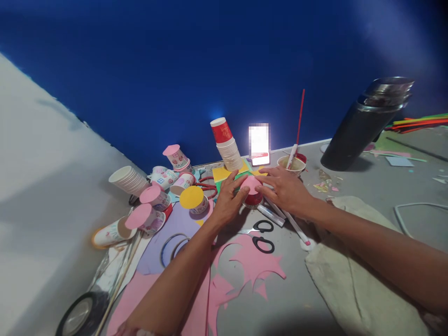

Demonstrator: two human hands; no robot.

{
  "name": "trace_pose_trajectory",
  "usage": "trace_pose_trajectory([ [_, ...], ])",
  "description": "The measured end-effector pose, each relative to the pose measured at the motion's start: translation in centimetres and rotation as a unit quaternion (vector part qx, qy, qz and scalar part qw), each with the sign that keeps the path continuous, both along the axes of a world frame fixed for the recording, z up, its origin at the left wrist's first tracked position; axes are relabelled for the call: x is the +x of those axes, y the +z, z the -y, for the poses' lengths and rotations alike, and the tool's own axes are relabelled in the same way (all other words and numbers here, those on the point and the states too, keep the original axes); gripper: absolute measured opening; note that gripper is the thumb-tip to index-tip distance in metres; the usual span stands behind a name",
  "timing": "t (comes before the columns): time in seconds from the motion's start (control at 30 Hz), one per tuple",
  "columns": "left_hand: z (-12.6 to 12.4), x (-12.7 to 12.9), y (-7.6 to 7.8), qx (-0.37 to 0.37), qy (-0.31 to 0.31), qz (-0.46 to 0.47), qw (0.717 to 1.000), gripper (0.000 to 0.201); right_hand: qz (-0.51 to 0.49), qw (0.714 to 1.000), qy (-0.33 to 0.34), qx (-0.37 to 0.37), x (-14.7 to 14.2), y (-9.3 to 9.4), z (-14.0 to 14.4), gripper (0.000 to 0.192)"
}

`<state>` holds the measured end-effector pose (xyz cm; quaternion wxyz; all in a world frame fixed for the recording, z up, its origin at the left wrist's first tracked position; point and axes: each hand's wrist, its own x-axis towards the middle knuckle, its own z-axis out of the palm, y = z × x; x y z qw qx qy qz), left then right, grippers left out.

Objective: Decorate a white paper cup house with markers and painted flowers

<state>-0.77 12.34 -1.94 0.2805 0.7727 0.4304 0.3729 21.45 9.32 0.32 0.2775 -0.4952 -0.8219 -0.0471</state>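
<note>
A pink paper circle [250, 185] lies over the top of a red paper cup [253, 200]. My left hand [228, 197] presses on its left side, with thumb and fingers at the paper's edge. From the right, my right hand [284, 188] holds the opposite edge, its fingers curved around the rim. Most of the cup is hidden beneath the paper and my hands. Just in front of them lie a silver tube [271, 215], a white pen [297, 228] with a pink tip, and black-handled scissors [263, 235].
Several paper cups, some topped with pink circles [145, 217] or a yellow circle [192, 198], stand at left. Behind are a cup stack [228, 151], a bright phone [259, 144] and a glue cup [292, 163]. A dark flask [364, 126] and a cloth [353, 266] are at right.
</note>
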Motion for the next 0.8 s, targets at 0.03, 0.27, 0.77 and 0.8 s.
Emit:
trace_pose_trajectory([
  [0.03, 0.0, 0.0, 0.0, -0.001, 0.000, 0.000, 1.000, 0.042, 0.005, 1.000, -0.001, -0.001, 0.0, 0.0, 0.0, 0.032],
  [0.27, 0.1, 0.1, 0.4, 0.006, 0.007, 0.019, 1.000, 0.039, -0.063, 0.997, -0.037, -0.023, 0.1, 0.7, 0.0, 0.030],
  [0.77, 0.6, 0.7, 0.4, 0.092, -0.011, -0.029, 0.995, 0.036, -0.068, 0.992, -0.065, -0.081, 0.1, 1.2, 0.1, 0.035],
  [0.8, 0.6, 0.7, 0.4, 0.095, -0.011, -0.031, 0.995, 0.036, -0.058, 0.994, -0.053, -0.076, 0.1, 1.3, 0.2, 0.035],
])
